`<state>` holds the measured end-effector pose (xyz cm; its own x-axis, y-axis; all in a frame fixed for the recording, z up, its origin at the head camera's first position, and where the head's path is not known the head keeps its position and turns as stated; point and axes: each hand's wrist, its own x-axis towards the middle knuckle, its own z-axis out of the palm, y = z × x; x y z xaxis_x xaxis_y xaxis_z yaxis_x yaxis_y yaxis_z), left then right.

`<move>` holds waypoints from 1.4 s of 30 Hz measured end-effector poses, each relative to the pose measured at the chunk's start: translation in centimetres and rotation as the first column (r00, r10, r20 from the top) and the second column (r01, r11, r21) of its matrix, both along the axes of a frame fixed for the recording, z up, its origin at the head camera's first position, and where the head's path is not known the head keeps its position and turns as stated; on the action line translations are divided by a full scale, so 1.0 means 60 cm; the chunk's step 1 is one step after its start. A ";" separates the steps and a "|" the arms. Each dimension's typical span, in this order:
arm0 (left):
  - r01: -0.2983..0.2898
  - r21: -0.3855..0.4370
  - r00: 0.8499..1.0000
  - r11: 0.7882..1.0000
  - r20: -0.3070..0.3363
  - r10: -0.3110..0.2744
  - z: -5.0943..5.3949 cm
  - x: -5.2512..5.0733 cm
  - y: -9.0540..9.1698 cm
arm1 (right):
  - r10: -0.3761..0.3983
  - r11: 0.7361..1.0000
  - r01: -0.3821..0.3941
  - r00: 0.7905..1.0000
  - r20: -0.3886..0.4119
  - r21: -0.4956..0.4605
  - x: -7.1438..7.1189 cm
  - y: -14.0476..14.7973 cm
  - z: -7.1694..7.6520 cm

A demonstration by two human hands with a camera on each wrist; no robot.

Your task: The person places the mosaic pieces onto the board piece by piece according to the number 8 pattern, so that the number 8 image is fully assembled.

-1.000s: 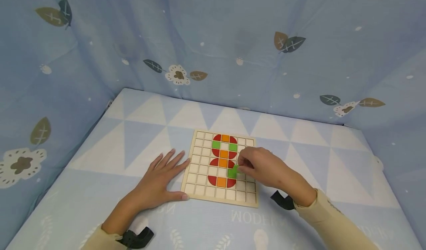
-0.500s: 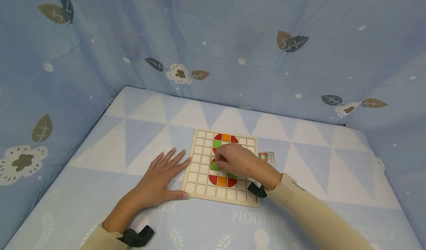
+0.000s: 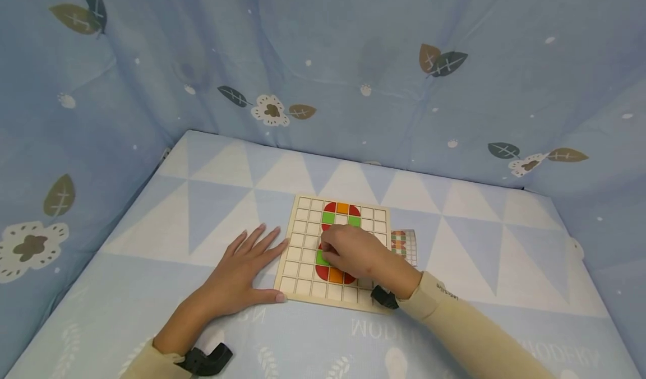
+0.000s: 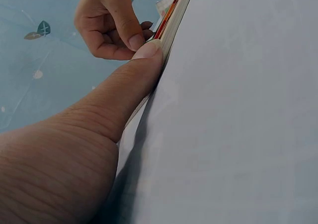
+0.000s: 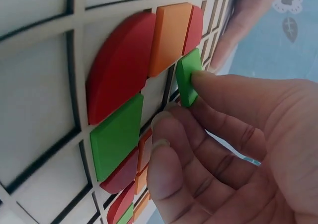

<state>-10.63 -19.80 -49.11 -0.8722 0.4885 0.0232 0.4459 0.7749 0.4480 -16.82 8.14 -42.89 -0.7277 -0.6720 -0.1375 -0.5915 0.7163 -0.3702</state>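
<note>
A wooden grid board (image 3: 290,285) lies on the table, with red rounded pieces (image 5: 121,67), orange squares (image 3: 335,276) and green squares on it. My right hand (image 3: 360,253) pinches a green square tile (image 5: 186,77) between thumb and finger. In the right wrist view that tile is tilted at a cell beside the orange and red pieces. Another green square (image 5: 118,137) lies flat across from it. Fingers spread, my left hand (image 3: 237,281) lies on the table, with its thumb and a fingertip at the board's left side. My right hand hides the middle of the pattern.
A small card (image 3: 405,244) with a printed coloured grid pokes out past the board's right edge, partly covered by my right arm. Blue patterned cloth (image 3: 323,76) hangs behind the table (image 3: 217,216).
From the right side of the lower ring, my right hand has moved left with a green tile, then slightly down onto the left cell. The printed card has come into view. My left hand stays put.
</note>
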 end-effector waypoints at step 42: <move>0.008 -0.020 1.000 1.000 0.001 -0.008 0.002 0.000 0.002 | -0.478 0.869 0.441 0.865 -0.152 -0.222 0.122 0.263 0.001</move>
